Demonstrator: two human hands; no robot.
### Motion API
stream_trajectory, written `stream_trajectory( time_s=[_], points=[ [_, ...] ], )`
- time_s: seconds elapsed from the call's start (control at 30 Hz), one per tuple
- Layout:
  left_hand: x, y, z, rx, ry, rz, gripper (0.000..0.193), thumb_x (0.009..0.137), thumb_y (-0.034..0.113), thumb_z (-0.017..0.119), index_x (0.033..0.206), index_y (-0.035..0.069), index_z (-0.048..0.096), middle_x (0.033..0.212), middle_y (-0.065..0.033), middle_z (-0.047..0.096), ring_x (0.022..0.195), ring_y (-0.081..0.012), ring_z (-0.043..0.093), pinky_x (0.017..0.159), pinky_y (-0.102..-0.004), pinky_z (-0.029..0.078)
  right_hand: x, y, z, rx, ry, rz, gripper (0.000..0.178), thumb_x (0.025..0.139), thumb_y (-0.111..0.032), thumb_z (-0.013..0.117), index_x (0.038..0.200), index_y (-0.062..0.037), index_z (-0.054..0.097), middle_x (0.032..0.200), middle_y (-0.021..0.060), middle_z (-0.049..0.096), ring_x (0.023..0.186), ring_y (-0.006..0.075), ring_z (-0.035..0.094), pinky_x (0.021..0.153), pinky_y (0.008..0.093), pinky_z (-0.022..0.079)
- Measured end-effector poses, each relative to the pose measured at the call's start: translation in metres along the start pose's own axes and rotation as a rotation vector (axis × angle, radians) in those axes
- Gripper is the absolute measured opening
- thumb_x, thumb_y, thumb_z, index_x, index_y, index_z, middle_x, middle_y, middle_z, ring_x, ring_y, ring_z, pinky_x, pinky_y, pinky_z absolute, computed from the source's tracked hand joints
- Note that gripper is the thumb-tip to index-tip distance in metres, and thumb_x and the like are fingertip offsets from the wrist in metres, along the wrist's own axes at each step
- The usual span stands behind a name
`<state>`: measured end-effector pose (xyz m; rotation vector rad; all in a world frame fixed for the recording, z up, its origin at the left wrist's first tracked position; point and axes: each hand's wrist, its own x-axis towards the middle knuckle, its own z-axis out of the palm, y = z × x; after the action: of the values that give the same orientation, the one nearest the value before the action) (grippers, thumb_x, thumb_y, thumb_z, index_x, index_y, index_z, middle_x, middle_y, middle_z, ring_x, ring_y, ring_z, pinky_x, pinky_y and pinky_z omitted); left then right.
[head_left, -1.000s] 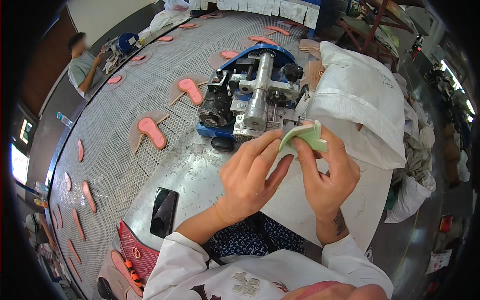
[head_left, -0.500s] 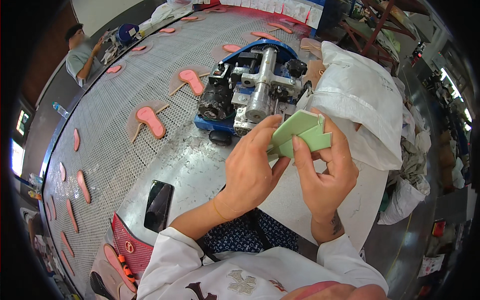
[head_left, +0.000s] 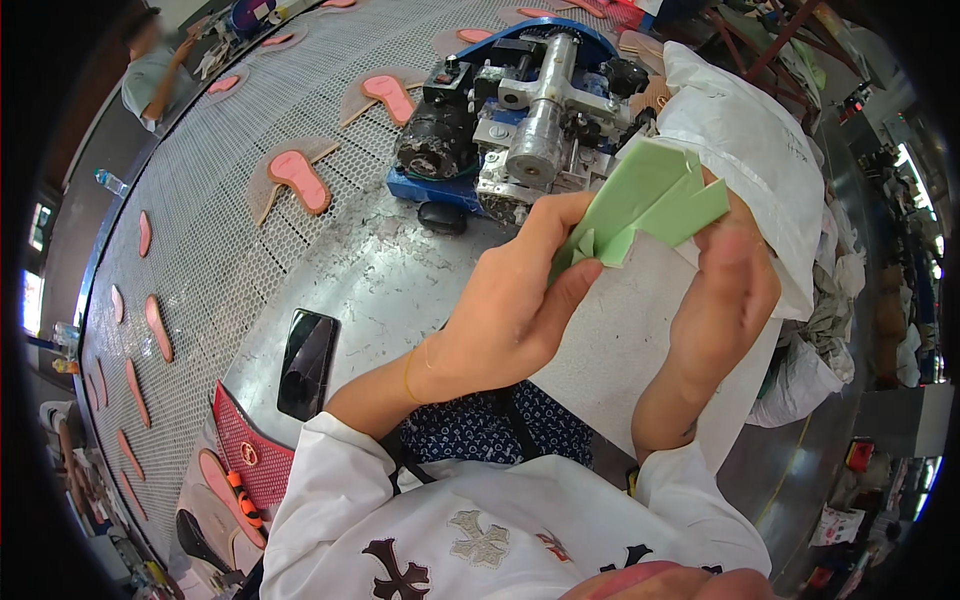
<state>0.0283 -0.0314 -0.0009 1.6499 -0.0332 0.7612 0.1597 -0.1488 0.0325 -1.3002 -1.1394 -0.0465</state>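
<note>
A light green folded sheet, stiff-looking with a notched right side, is gripped in my left hand. The left thumb presses its lower corner while the fingers go behind it. At the sheet's right edge is my right hand, its thumb and fingers smeared by motion. Some right fingers are hidden, so their hold cannot be made out. Beyond both hands stands a blue and metal machine with a shiny roller and black knobs.
A white sack stands right of the machine. Pink insoles lie spread over the perforated bench to the left. Nearer are a black phone, a red mesh piece and an orange-black tool. Another person is at far left.
Both hands and the green sheet have moved right and slightly away from me. The right thumb has left the sheet's face, and the right hand has shifted to its edge. My view has tilted.
</note>
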Motion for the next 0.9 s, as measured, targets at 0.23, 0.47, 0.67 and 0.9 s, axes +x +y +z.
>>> stream_trajectory(
  time_s=[0.23,0.47,0.67,0.9],
  points=[
    [0.005,0.008,-0.008,-0.722,-0.167,-0.18,0.035,0.103,0.012,0.047,0.133,-0.004,0.041,0.118,-0.0246,0.061,0.105,-0.0339,0.068,0.091,-0.0444,0.058,0.011,0.006,-0.002,0.434,-0.315,0.191,0.08,0.098,-0.049,0.055,0.141,0.0147,0.037,0.13,0.0317,0.057,0.117,0.0337,0.061,0.096,0.0421,0.05],
    [0.005,0.008,-0.006,-0.718,-0.247,-0.302,0.035,0.102,0.013,0.052,0.131,-0.006,0.044,0.111,-0.0259,0.065,0.096,-0.0368,0.071,0.083,-0.0436,0.061,0.011,0.012,0.008,0.625,-0.271,0.154,0.061,0.091,-0.031,0.071,0.129,0.0118,0.05,0.113,0.026,0.066,0.099,0.0252,0.07,0.082,0.0317,0.058],
    [0.003,0.002,-0.002,-0.383,-0.227,-0.209,0.033,0.1,0.003,0.054,0.13,-0.007,0.048,0.115,-0.0213,0.065,0.105,-0.0322,0.069,0.091,-0.0426,0.058,0.006,0.01,0.017,0.534,-0.105,0.201,0.033,0.095,-0.014,0.065,0.116,0.0096,0.058,0.098,0.0203,0.072,0.086,0.0205,0.073,0.075,0.0284,0.06],
    [0.007,0.007,-0.004,-0.445,-0.161,-0.277,0.036,0.099,0.004,0.057,0.131,-0.009,0.047,0.114,-0.0178,0.066,0.104,-0.0258,0.069,0.091,-0.0391,0.058,0.005,0.01,0.015,0.428,-0.11,0.114,0.031,0.097,-0.014,0.063,0.118,0.0097,0.058,0.1,0.02,0.071,0.09,0.0218,0.072,0.076,0.0295,0.06]
  ],
)
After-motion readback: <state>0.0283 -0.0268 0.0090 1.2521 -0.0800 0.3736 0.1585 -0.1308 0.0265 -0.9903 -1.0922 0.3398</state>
